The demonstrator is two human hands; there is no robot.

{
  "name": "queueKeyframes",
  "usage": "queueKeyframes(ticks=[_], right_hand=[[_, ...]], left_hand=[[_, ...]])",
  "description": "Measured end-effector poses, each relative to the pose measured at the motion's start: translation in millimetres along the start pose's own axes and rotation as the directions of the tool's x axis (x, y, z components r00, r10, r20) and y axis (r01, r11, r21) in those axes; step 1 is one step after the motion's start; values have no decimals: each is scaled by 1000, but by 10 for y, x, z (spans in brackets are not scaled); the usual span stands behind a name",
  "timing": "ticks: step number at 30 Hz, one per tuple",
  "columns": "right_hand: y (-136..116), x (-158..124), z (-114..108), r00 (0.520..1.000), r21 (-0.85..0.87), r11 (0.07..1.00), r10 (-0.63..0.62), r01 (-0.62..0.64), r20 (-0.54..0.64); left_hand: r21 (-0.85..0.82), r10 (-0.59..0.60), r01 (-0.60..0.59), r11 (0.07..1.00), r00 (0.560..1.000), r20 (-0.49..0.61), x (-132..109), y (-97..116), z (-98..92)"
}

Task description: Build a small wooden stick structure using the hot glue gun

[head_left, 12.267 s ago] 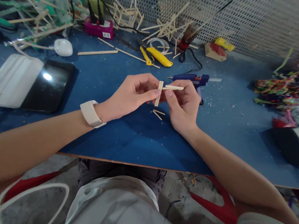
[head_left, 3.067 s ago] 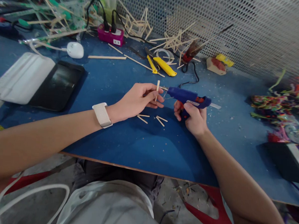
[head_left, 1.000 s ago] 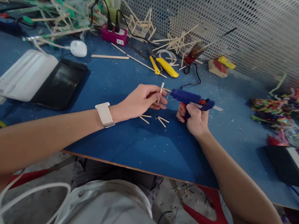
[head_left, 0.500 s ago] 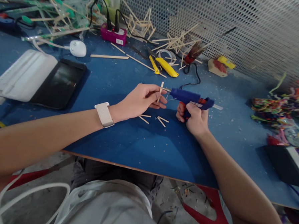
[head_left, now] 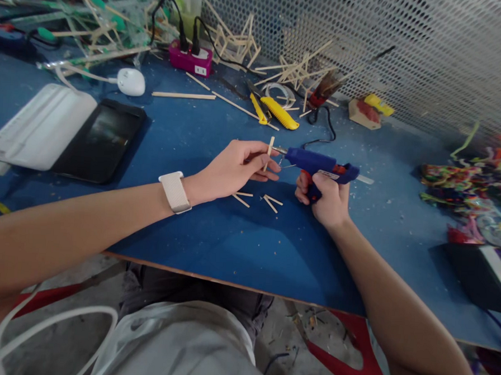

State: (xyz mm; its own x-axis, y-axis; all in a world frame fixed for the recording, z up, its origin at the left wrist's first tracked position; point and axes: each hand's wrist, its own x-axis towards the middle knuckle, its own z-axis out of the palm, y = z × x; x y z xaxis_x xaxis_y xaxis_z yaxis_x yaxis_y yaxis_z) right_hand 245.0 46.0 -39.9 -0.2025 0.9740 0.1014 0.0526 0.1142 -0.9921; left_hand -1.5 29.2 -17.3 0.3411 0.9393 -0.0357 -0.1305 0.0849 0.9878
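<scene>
Table [head_left: 230, 248]: blue top, wood-coloured front edge, speckled with pale crumbs.
Wall [head_left: 409, 45]: perforated metal behind the table, with stick frames [head_left: 237, 44] standing near its foot.
Floor [head_left: 282, 334]: grey, strewn with scraps.
Yarn [head_left: 464, 182]: multicoloured tangle towards the table's right end.
Phone [head_left: 105, 141]: dark, flat, beside a white block [head_left: 44, 123].
Glue gun [head_left: 319, 162]: blue, held above the table, tip at the stick [head_left: 271, 145]; contact unclear.
Left hand [head_left: 237, 167]: thumb and fingers pinched on that stick, over the table's middle.
Right hand [head_left: 327, 200]: fingers curled round the glue gun's handle.
Short sticks [head_left: 272, 202]: angled pairs on the table, near the left hand.
</scene>
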Motion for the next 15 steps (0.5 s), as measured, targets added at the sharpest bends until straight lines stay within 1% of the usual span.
queueKeyframes(ticks=[5,9,12,15], right_hand=[[28,3,-19,1000,2,1000,-1,1,-5],[9,-3,-2,999,-31,999,-32,32,0],[-2,-9,2,998,-39,997,-60,59,-11],[5,-12,-19,995,-92,991,-97,94,-22]], left_hand=[[8,29,-29,1000,1000,0,15,-34,-9],[27,62,-61,998,998,-4,27,-63,-11],[46,61,-59,997,998,-31,23,-67,-10],[54,43,-39,998,996,-75,17,-58,-6]])
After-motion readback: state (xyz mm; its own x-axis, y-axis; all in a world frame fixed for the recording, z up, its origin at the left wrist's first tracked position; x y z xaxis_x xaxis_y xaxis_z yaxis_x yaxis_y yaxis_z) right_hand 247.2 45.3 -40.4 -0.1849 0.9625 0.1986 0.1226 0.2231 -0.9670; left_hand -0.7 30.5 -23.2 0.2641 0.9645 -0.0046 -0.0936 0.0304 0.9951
